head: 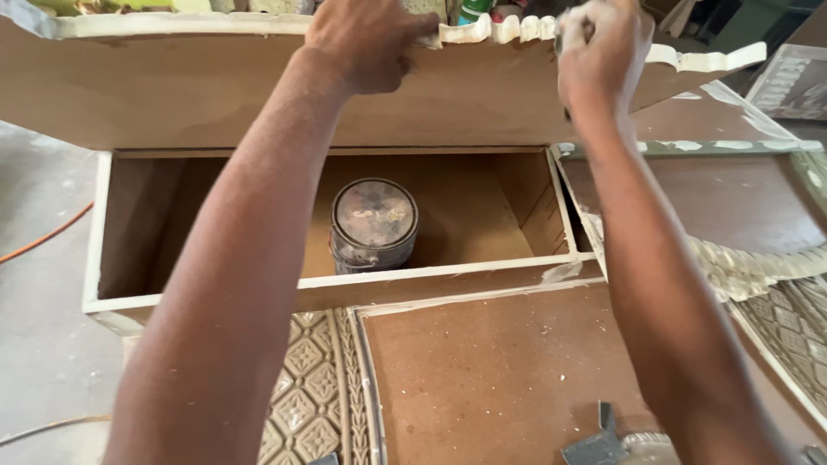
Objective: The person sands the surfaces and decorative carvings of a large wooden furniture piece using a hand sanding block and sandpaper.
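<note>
A brown wooden panel [172,86] with a white carved, scalloped top edge [508,30] stands across the top of the head view. My left hand [366,39] grips that top edge near the middle. My right hand [603,43], smeared with white filler, is pressed on the carved edge further right; whether it holds a small tool I cannot tell. Below the panel lies an open wooden box compartment [482,207] with a dirty round tin can [373,224] standing inside it.
A flat brown board [491,370] with carved lattice trim [314,379] lies in front of the box. Carved rope moulding [741,267] runs at the right. A grey scraper [599,443] rests at the bottom edge. An orange cable [43,237] crosses the grey floor at left.
</note>
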